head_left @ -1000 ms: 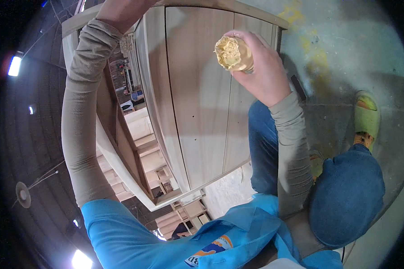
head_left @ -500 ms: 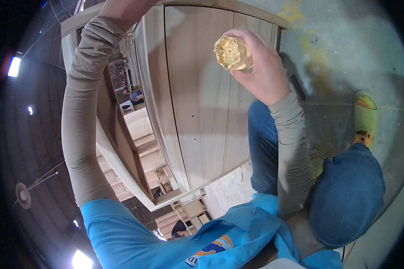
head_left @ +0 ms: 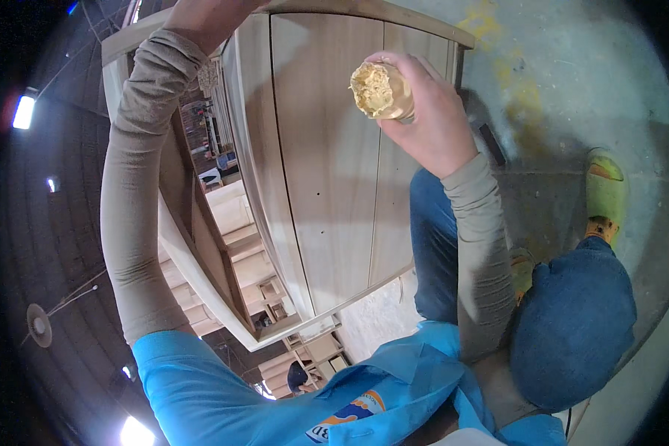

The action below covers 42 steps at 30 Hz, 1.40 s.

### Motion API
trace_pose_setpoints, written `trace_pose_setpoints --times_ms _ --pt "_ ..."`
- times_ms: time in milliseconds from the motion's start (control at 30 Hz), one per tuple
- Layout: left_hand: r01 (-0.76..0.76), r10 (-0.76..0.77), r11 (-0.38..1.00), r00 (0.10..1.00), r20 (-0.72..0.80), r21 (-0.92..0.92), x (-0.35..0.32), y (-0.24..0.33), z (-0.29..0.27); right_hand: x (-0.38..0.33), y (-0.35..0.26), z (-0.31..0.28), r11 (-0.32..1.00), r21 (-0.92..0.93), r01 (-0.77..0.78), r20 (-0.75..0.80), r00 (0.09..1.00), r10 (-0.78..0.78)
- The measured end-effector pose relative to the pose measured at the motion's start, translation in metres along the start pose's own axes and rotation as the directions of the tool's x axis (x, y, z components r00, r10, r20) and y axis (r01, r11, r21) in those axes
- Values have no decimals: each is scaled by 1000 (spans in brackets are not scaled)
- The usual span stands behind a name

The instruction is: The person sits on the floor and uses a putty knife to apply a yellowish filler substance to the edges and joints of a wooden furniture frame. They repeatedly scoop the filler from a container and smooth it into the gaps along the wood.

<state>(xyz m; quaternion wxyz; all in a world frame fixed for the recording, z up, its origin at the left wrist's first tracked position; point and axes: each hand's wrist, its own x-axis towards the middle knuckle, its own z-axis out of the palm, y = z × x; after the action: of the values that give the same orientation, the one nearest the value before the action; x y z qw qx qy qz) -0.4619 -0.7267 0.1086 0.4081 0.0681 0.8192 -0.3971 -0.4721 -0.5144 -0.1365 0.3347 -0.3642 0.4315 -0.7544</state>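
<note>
My right hand (head_left: 438, 111) is closed around a small round tub (head_left: 400, 100) with crusted, pale yellow putty (head_left: 373, 89) at its open end. The tub is in front of a pale wooden panel (head_left: 327, 149) of a piece of furniture, apart from it as far as I can tell. My left arm reaches up the left side to the top of the furniture. Only the wrist and part of my left hand (head_left: 219, 13) show at the upper edge; its fingers are out of the picture, so what it touches is hidden.
The furniture's wooden frame (head_left: 201, 267) bends along the left, with an opening in it. Two small dark holes mark the panel. A dark flat piece (head_left: 492, 144) lies on the stained concrete floor (head_left: 557, 82). Behind, a person (head_left: 299, 377) is near more wooden furniture.
My right hand and the tub have shifted very slightly left, and the tub's open end has turned a little. My left arm is nearly still.
</note>
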Motion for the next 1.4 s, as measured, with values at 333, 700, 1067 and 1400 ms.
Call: trace_pose_setpoints --times_ms 333,700,1067,1400 --pt "40 -41 998 999 24 45 -4 -2 -9 -1 4 2 1000 -14 14 -1 1000 -14" --pt "24 -27 999 996 84 29 -11 -12 -18 -1 0 1 1000 -19 19 -26 999 -20" --pt "58 -64 983 997 33 174 -18 -12 -23 -1 -2 -3 999 -7 -49 29 998 50" --pt "92 -93 994 995 -24 -53 -12 -5 -12 0 2 -1 999 -34 -35 22 999 36"
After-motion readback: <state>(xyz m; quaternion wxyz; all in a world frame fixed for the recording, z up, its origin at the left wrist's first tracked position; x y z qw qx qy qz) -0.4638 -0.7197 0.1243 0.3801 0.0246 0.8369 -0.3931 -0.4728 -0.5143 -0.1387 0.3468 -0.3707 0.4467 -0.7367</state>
